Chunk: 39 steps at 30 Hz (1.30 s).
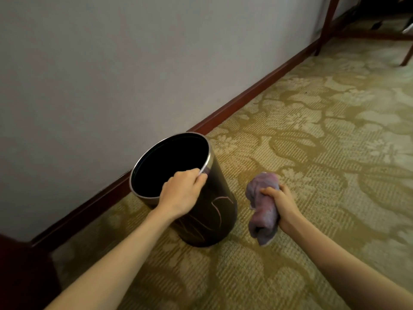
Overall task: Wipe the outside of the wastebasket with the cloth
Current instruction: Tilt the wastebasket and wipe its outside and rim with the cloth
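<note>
A dark round wastebasket (218, 211) with a silver rim and thin pale line patterns stands on the carpet close to the wall, tilted slightly toward the wall. Its inside looks dark and empty. My left hand (182, 192) grips the near right part of the rim, fingers curled over the edge. To the right of the basket, my right hand (282, 205) is closed around a bunched purple cloth (263, 208), held just above the carpet and apart from the basket's side.
A white wall with a reddish-brown baseboard (245, 98) runs diagonally behind the basket. Patterned yellow-green carpet (324, 142) covers the floor. Dark red wooden furniture legs (324, 25) stand at the top right, and a dark red object (20, 274) sits at the bottom left.
</note>
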### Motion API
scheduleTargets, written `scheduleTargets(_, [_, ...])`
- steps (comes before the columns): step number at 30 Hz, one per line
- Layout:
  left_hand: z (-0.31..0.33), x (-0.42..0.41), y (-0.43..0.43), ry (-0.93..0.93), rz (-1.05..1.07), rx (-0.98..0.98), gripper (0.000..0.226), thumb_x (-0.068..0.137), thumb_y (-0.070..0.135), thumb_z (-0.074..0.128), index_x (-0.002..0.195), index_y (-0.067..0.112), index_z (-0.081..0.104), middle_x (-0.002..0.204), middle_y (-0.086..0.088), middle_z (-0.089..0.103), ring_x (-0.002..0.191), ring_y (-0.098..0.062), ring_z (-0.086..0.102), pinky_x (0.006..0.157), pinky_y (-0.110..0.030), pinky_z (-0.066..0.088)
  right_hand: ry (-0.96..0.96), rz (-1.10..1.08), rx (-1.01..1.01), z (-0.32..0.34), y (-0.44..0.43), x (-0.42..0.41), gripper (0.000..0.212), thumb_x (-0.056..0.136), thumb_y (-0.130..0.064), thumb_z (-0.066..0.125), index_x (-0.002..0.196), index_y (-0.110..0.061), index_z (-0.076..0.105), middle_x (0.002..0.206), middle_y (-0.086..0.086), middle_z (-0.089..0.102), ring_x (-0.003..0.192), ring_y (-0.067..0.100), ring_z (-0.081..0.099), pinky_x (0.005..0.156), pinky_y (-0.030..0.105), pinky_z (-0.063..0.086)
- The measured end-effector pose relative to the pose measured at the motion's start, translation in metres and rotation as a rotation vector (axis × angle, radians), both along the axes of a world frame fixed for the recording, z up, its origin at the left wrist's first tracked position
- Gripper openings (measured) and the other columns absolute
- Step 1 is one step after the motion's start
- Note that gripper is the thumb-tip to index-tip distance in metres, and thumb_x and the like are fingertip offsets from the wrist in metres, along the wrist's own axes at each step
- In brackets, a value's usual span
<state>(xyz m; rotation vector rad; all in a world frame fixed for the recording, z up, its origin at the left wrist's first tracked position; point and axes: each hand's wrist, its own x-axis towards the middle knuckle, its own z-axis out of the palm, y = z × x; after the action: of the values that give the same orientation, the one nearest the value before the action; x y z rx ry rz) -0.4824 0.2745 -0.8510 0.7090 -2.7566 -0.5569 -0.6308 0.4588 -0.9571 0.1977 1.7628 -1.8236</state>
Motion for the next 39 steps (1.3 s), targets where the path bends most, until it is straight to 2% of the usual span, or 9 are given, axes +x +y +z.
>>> scheduleTargets(7, [0.024, 0.011, -0.037, 0.151, 0.162, 0.259, 0.045, 0.094, 0.034, 0.047, 0.058, 0.009, 0.039, 0.053, -0.008, 0.043, 0.053, -0.019, 0.044, 0.055, -0.037, 0.033, 0.07, 0.003, 0.006, 0.003, -0.021, -0.007, 0.052, 0.076, -0.014, 0.071, 0.122, -0.008, 0.047, 0.1, 0.013, 0.062, 0.083, 0.025, 0.064, 0.058, 0.031, 0.048])
scheduleTargets(11, [0.028, 0.018, -0.049, 0.199, 0.221, 0.461, 0.046, 0.094, 0.032, 0.047, 0.081, -0.011, 0.056, 0.087, -0.035, 0.062, 0.076, -0.04, 0.063, 0.065, -0.047, 0.046, 0.174, 0.061, 0.049, 0.006, -0.038, -0.01, 0.048, 0.076, -0.012, 0.07, 0.119, -0.007, 0.047, 0.104, 0.011, 0.061, 0.084, 0.016, 0.06, 0.06, 0.03, 0.044])
scheduleTargets(13, [0.03, 0.022, -0.054, 0.208, 0.223, 0.559, 0.044, 0.096, 0.032, 0.046, 0.082, -0.008, 0.059, 0.092, -0.032, 0.065, 0.089, -0.043, 0.065, 0.068, -0.038, 0.046, 0.24, 0.083, 0.09, 0.007, -0.046, -0.012, 0.047, 0.075, -0.011, 0.07, 0.115, -0.013, 0.046, 0.104, 0.01, 0.061, 0.086, 0.016, 0.06, 0.067, 0.031, 0.047])
scheduleTargets(16, [0.032, 0.027, -0.06, 0.183, 0.183, 0.62, 0.04, 0.099, 0.03, 0.043, 0.074, 0.011, 0.068, 0.087, -0.013, 0.074, 0.085, -0.025, 0.07, 0.071, -0.032, 0.051, 0.317, 0.145, 0.132, 0.009, -0.056, -0.013, 0.053, 0.073, -0.015, 0.071, 0.119, -0.018, 0.045, 0.103, 0.005, 0.062, 0.093, 0.021, 0.061, 0.077, 0.035, 0.048])
scheduleTargets(21, [0.027, 0.032, -0.067, 0.22, 0.177, 0.706, 0.036, 0.099, 0.029, 0.043, 0.086, 0.016, 0.073, 0.086, 0.0, 0.077, 0.084, -0.013, 0.072, 0.072, -0.027, 0.05, 0.435, 0.226, 0.242, 0.013, -0.07, -0.009, 0.06, 0.073, -0.02, 0.072, 0.126, -0.019, 0.044, 0.112, 0.004, 0.06, 0.098, 0.022, 0.057, 0.08, 0.032, 0.042])
scheduleTargets(27, [0.022, 0.035, -0.077, 0.246, 0.153, 0.637, 0.046, 0.092, 0.044, 0.054, 0.088, 0.0, 0.07, 0.085, -0.016, 0.074, 0.082, -0.03, 0.072, 0.07, -0.043, 0.057, 0.602, 0.17, 0.389, 0.024, -0.092, 0.001, 0.069, 0.078, -0.039, 0.07, 0.136, -0.018, 0.039, 0.133, 0.013, 0.046, 0.118, 0.032, 0.05, 0.091, 0.04, 0.039])
scheduleTargets(32, [0.023, 0.037, -0.085, 0.194, 0.156, 0.627, 0.081, 0.082, 0.066, 0.05, 0.084, -0.015, 0.058, 0.074, -0.028, 0.063, 0.067, -0.026, 0.058, 0.068, -0.037, 0.044, 0.732, 0.464, 0.519, 0.017, -0.121, 0.008, 0.052, 0.093, -0.051, 0.041, 0.139, -0.029, 0.042, 0.14, 0.01, 0.043, 0.125, 0.038, 0.045, 0.104, 0.049, 0.038])
scheduleTargets(34, [0.02, 0.04, -0.091, 0.19, 0.172, 0.683, 0.078, 0.085, 0.061, 0.047, 0.083, -0.016, 0.058, 0.079, -0.039, 0.058, 0.074, -0.026, 0.052, 0.072, -0.037, 0.039, 0.745, 0.485, 0.499, 0.012, -0.125, 0.003, 0.045, 0.096, -0.047, 0.033, 0.137, -0.032, 0.047, 0.14, 0.009, 0.047, 0.127, 0.039, 0.044, 0.107, 0.054, 0.034])
scheduleTargets(39, [0.013, 0.041, -0.092, 0.245, 0.201, 0.683, 0.062, 0.095, 0.046, 0.047, 0.082, -0.013, 0.063, 0.082, -0.029, 0.063, 0.071, -0.035, 0.059, 0.07, -0.042, 0.045, 0.735, 0.42, 0.396, 0.009, -0.138, 0.002, 0.046, 0.098, -0.045, 0.027, 0.117, -0.026, 0.064, 0.128, 0.003, 0.06, 0.121, 0.028, 0.052, 0.103, 0.05, 0.037])
